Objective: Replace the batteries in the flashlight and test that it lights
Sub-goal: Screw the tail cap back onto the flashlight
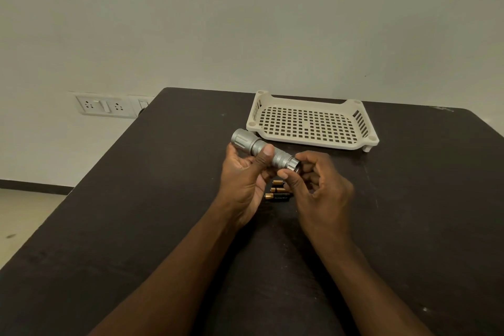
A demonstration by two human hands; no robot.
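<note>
Hands, head view. Left hand [242,180]: curled round the middle of the flashlight [266,152], thumb laid across the barrel, fingers behind it. Right hand [317,185]: thumb and forefinger pinched on the tail cap [294,166] at the flashlight's near-right end; the other fingers are loosely curled and hold nothing.

Flashlight, location: held clear above the table [136,213], tilted, with the head pointing far-left and the tail near-right, just in front of the tray [312,123].

Handling, as judged: a rigid metal tube, likely of moderate weight for its size and not fragile, though the lens end is best kept from knocks. Smooth sections may slip; the knurled bands are taken to give the sure grip. The barrel should be steadied at its middle and the cap turned by its ribbed rim. A loosened cap is small and could roll off if dropped.

Appearance: silver-grey, matt; a wider fluted head, a narrower knurled barrel, a bright ring at the tail. Whether the cap is already loosened cannot be told.

Batteries [278,193]: three seen, black with copper ends, lying side by side on the table below the hands, partly hidden. Whether spent or fresh cannot be told.

Tray: cream, perforated, nothing seen in it.
</note>
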